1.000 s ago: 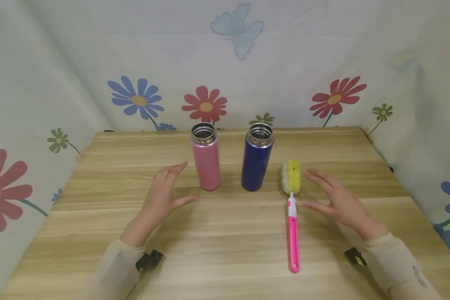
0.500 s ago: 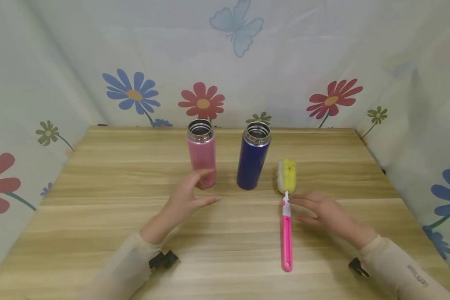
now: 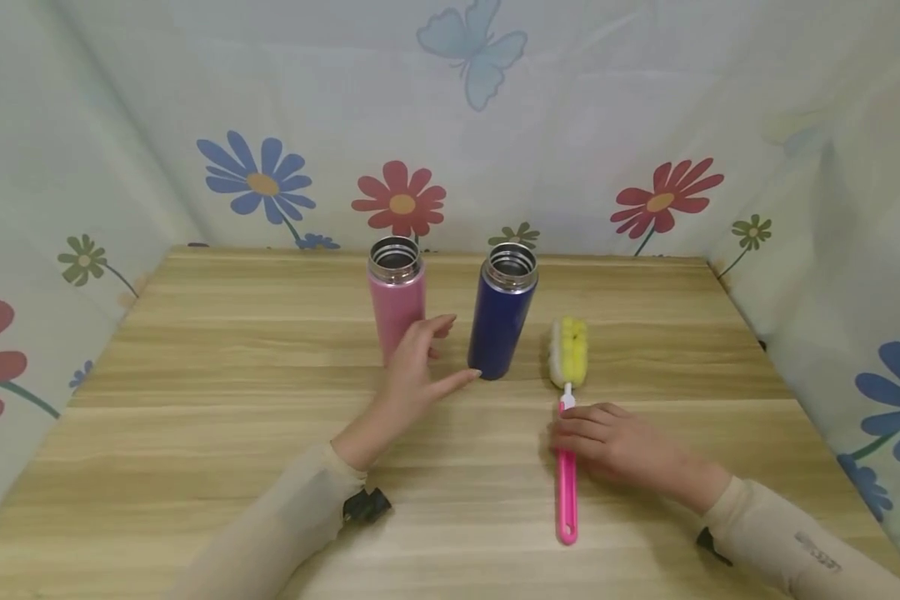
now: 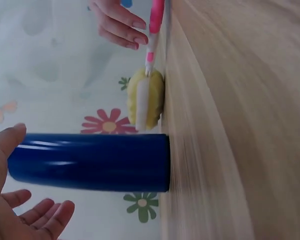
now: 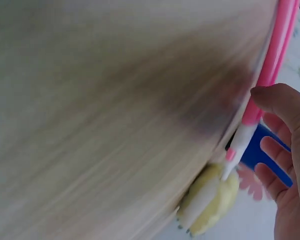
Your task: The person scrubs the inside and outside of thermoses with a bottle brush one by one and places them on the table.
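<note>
In the head view, my left hand (image 3: 412,367) reaches in front of a pink bottle (image 3: 397,300), with thumb and fingers spread toward a dark blue bottle (image 3: 501,325). Both bottles stand upright without lids, their steel mouths showing. The left wrist view has the blue bottle (image 4: 95,162) between thumb and fingers, not gripped. To the right lies a bottle brush (image 3: 567,492) with a yellow and white sponge head (image 3: 570,354) and a pink handle. My right hand (image 3: 622,442) is over the handle; in the right wrist view the thumb (image 5: 277,100) is at the handle and the fingers are loosely bent beside it.
Everything stands on a wood-grain table (image 3: 232,333). A white curtain (image 3: 570,100) printed with flowers and a butterfly hangs behind and at both sides. Black wrist camera pieces (image 3: 367,505) stick out by the sleeves.
My left hand has moved right, past the front of the pink bottle to the blue one. My right hand has moved left and down onto the brush handle. The bottles and brush have stayed put.
</note>
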Demonstrator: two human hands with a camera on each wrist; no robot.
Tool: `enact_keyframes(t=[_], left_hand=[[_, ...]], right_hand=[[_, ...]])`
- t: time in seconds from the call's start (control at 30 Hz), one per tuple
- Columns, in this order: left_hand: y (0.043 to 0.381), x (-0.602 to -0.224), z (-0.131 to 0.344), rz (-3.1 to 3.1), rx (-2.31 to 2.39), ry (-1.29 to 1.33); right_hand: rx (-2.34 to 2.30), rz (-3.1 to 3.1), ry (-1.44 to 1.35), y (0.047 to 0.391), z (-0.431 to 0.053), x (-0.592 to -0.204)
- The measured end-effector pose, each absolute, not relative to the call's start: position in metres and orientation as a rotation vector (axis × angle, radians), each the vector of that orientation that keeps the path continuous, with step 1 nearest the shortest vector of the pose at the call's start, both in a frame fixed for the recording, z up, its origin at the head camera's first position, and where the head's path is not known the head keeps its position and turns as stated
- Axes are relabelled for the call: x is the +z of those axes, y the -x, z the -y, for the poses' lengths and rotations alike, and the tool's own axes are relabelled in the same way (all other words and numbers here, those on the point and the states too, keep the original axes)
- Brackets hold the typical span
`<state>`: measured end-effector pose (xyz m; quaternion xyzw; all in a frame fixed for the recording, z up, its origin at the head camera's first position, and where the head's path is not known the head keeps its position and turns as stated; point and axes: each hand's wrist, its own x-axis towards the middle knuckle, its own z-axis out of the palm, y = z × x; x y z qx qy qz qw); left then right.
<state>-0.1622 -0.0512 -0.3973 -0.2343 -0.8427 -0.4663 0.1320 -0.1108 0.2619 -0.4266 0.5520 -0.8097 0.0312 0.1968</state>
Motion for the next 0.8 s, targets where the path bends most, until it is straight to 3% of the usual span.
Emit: enact_keyframes(t=[0.33, 0.8], left_hand=[[0.171, -0.395, 0.024, 2.504, -1.385, 0.539], [0.195, -0.4, -0.004, 2.445, -1.711, 0.361]], right_hand=[[-0.272, 2.09, -1.728, 0.103, -0.249, -0.426], [-0.222, 1.96, -1.641, 0.101, -0.245, -0.411]])
